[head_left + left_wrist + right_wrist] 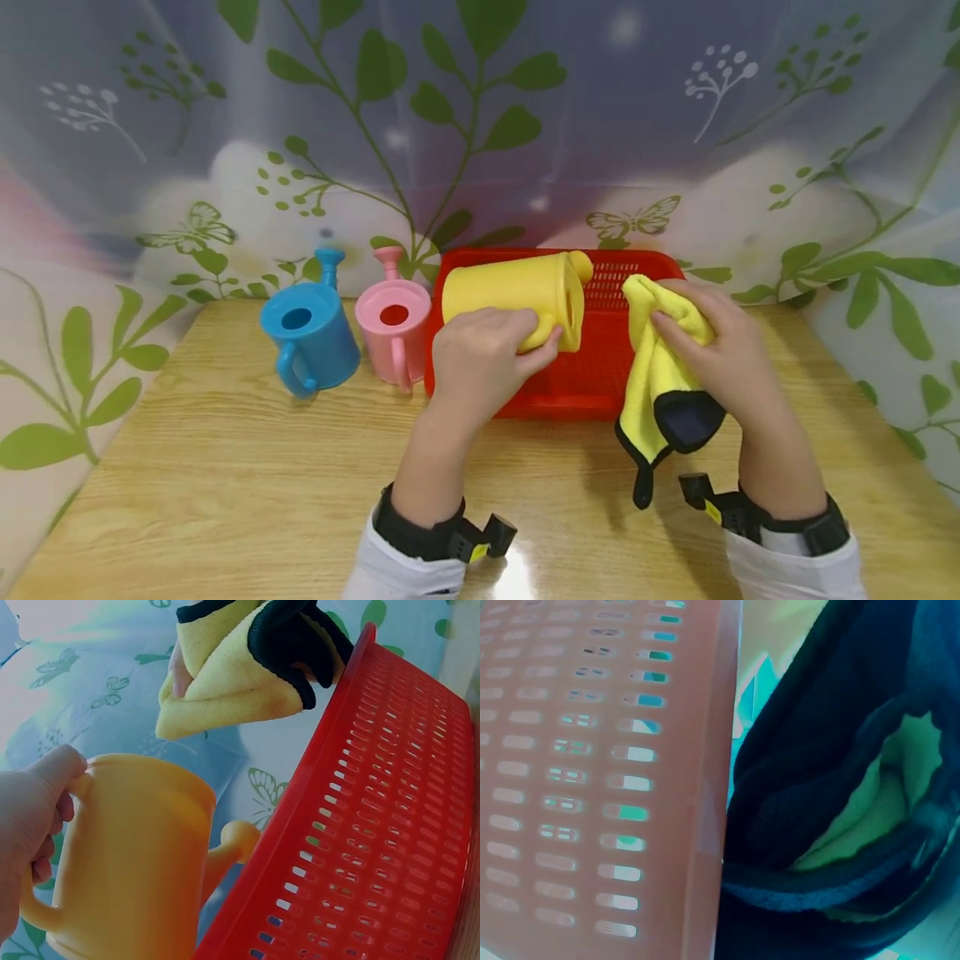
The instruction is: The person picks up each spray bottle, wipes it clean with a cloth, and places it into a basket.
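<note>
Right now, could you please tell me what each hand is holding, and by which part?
The left hand holds the yellow watering can by its handle; the right hand grips the yellow cloth by its upper part.

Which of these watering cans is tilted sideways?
The yellow watering can, held by the left hand; the blue can and the pink can stand upright.

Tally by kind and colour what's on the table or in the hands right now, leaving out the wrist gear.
Blue watering can: 1
Pink watering can: 1
Yellow watering can: 1
Red basket: 1
Black-edged yellow cloth: 1
Total: 5
</note>
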`<state>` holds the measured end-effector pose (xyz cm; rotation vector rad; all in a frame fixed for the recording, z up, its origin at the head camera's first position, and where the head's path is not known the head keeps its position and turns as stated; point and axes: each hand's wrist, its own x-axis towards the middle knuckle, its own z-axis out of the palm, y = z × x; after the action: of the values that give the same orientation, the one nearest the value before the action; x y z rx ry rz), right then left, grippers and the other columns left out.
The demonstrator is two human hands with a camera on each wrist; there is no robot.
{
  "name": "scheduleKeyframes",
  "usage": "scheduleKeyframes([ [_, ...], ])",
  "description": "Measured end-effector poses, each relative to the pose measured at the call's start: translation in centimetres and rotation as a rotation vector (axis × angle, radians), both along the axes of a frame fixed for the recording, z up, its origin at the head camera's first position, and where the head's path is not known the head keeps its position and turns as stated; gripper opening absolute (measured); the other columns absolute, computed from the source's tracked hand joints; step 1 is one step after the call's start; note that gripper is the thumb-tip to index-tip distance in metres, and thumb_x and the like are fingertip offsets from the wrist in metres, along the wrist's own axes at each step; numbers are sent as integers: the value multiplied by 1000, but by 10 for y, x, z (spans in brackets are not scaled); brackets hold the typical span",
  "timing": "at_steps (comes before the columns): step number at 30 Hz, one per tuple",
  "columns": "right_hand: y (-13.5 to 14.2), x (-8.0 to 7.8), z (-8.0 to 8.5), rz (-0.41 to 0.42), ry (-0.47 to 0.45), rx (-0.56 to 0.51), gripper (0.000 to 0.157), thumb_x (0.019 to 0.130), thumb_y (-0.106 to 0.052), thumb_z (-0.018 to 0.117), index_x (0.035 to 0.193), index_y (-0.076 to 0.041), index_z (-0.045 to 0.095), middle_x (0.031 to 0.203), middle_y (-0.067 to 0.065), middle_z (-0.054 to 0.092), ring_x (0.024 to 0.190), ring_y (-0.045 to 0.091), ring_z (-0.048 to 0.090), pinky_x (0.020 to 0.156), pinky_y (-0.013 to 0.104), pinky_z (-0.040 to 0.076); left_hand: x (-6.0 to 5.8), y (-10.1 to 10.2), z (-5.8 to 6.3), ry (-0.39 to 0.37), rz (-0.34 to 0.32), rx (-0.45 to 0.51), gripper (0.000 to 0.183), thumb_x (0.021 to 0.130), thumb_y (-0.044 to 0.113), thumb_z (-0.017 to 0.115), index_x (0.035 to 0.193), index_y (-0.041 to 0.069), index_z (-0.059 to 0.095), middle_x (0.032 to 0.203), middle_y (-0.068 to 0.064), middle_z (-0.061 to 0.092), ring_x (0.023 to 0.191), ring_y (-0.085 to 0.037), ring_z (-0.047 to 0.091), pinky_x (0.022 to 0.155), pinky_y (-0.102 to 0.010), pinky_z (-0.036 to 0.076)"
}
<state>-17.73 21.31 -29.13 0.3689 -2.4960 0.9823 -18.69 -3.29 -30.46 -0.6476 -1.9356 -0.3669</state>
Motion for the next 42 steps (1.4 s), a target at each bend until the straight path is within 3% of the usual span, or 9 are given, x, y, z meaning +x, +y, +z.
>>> scheduleKeyframes([
  [4, -2, 1, 7, 27, 61, 67, 34, 84, -22, 63, 117, -15, 59, 115, 13, 57, 86, 20, 45, 65, 34, 35, -1, 2, -2, -2, -3, -29, 36, 84, 34, 56, 57, 18, 38, 46, 6, 28, 44, -8, 26, 41, -20, 13],
  [7, -9, 0, 22, 107, 201, 168, 34, 80, -17, 67, 113, -16, 61, 101, 9, 59, 80, 18, 47, 63, 36, 37, -1, 2, -1, 5, 10, -34, 36, 84, 34, 56, 57, 18, 39, 46, 5, 28, 43, -8, 26, 40, -21, 14],
  [11, -19, -1, 50, 241, 446, 330, 41, 71, -10, 73, 110, -16, 64, 99, 10, 60, 72, 19, 54, 58, 36, 44, -2, 2, 1, 12, 14, -36, 37, 84, 33, 56, 56, 18, 38, 45, 5, 27, 42, -8, 25, 40, -22, 12],
  [16, -31, -3, 79, 369, 584, 552, 46, 66, -11, 76, 109, -19, 64, 93, 12, 58, 58, 19, 47, 45, 33, 39, -1, 4, 2, 12, 1, -34, 37, 84, 34, 57, 56, 17, 38, 44, 5, 29, 41, -9, 28, 40, -21, 14],
  [21, -40, -6, 97, 475, 584, 775, 43, 65, -14, 79, 105, -19, 64, 95, 16, 57, 65, 26, 49, 51, 35, 40, -1, 4, 1, -1, 7, -44, 36, 85, 34, 56, 57, 18, 41, 44, 6, 33, 41, -9, 33, 39, -21, 18],
  [27, -47, -9, 106, 477, 544, 1002, 40, 71, -18, 76, 108, -21, 63, 97, 17, 56, 82, 33, 55, 61, 40, 46, 0, 4, 1, -16, 6, -58, 35, 85, 33, 56, 57, 17, 42, 44, 5, 35, 40, -9, 33, 39, -21, 19],
  [33, -53, -9, 108, 497, 470, 1018, 39, 72, -17, 75, 108, -24, 64, 94, 14, 56, 81, 31, 55, 60, 40, 46, 3, 6, 3, 8, 3, -91, 33, 85, 34, 56, 59, 17, 44, 45, 6, 37, 41, -9, 35, 39, -20, 22],
  [40, -71, -12, 109, 522, 365, 1019, 35, 72, -21, 76, 106, -24, 67, 95, 8, 58, 84, 28, 55, 73, 40, 48, 6, 9, 2, 28, 3, -128, 34, 86, 36, 56, 60, 17, 45, 46, 6, 38, 42, -8, 34, 40, -18, 27],
  [42, -76, -15, 109, 527, 352, 1012, 32, 72, -23, 76, 104, -23, 68, 93, 7, 58, 81, 26, 55, 71, 38, 47, 6, 10, 1, 27, 0, -134, 34, 86, 37, 56, 61, 17, 46, 46, 7, 38, 42, -7, 34, 41, -18, 27],
])
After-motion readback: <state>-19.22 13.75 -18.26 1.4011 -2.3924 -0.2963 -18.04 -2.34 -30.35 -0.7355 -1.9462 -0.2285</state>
